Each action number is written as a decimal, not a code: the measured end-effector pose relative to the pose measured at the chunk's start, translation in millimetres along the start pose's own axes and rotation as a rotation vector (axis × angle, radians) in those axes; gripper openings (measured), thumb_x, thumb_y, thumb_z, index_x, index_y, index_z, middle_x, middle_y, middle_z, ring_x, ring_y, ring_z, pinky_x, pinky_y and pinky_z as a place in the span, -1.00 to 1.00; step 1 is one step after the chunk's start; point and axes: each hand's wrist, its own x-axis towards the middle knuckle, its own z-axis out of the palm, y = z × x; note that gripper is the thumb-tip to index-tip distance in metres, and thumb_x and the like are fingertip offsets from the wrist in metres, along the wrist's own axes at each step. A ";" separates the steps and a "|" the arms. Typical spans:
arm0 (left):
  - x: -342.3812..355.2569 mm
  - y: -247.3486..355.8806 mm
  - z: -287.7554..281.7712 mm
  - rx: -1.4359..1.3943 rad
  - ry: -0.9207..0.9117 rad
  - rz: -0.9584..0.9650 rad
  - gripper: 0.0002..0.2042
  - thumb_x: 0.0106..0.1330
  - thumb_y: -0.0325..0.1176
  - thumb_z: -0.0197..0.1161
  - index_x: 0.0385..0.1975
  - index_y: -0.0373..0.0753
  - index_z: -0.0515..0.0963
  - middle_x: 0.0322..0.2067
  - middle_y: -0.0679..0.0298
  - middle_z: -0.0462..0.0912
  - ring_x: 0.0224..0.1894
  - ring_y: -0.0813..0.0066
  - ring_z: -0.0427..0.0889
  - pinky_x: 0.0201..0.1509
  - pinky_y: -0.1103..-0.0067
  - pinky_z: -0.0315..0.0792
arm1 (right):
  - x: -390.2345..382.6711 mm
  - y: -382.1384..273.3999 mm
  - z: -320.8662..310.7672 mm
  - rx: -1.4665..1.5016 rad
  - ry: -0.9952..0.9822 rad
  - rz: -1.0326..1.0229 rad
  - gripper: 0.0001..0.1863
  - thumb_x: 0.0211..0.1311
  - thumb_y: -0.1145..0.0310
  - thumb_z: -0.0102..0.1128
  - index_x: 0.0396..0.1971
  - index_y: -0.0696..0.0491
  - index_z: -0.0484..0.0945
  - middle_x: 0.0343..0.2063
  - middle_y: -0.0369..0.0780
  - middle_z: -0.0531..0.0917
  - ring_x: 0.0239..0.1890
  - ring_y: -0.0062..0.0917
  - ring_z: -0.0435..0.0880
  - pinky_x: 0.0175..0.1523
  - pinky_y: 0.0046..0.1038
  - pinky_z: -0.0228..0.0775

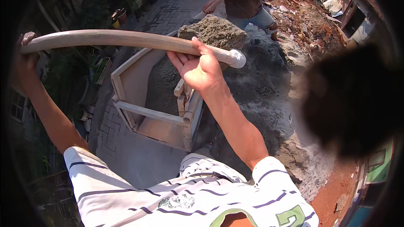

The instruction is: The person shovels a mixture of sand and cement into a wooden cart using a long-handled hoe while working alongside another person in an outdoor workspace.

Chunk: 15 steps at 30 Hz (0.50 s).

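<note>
The person's left hand (28, 58) is closed around one end of the curved wooden handle (109, 38), while the right hand (198, 71) cradles it loosely between thumb and fingers near the white end. The handle crosses above the box (153, 112), with a sand lump (212, 29) by its far right corner. Apparently some sand is already inside; the heap (265, 71) past the right edge remains.
</note>
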 end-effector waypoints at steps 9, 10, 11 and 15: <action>-183.9 -248.0 -104.8 -0.354 0.444 0.322 -0.82 0.18 -0.46 0.02 -0.65 -0.24 0.26 -0.64 0.28 0.30 -0.49 0.43 0.37 -0.21 0.48 0.36 | 39.8 -24.6 -46.0 -0.499 0.044 -0.023 -0.78 0.23 0.40 0.13 -0.20 0.11 0.35 -0.04 -0.04 0.48 0.11 -0.21 0.41 0.25 -0.07 0.26; -193.0 -258.6 -95.6 -0.381 0.415 0.323 -0.84 0.18 -0.46 0.02 -0.63 -0.24 0.26 -0.63 0.29 0.28 -0.50 0.45 0.36 -0.22 0.49 0.35 | 25.5 -28.6 -59.6 -0.481 0.064 -0.031 -0.81 0.24 0.40 0.12 -0.22 0.10 0.36 -0.05 -0.05 0.49 0.11 -0.21 0.43 0.24 -0.07 0.28; -199.5 -259.7 -82.1 -0.395 0.377 0.330 -0.85 0.17 -0.46 0.02 -0.61 -0.23 0.25 -0.63 0.30 0.26 -0.51 0.46 0.35 -0.24 0.50 0.35 | 9.6 -30.6 -69.4 -0.454 0.071 -0.035 -0.84 0.24 0.40 0.11 -0.25 0.10 0.37 -0.06 -0.07 0.51 0.10 -0.21 0.44 0.23 -0.07 0.29; -164.4 -298.3 -18.9 -0.395 0.281 0.122 -0.88 0.18 -0.45 0.03 -0.55 -0.22 0.26 -0.63 0.32 0.27 -0.55 0.51 0.36 -0.24 0.49 0.37 | -62.9 -63.8 -127.6 -0.262 0.248 -0.179 -0.87 0.20 0.38 0.15 -0.32 0.07 0.43 -0.14 -0.13 0.55 0.07 -0.22 0.48 0.14 -0.11 0.38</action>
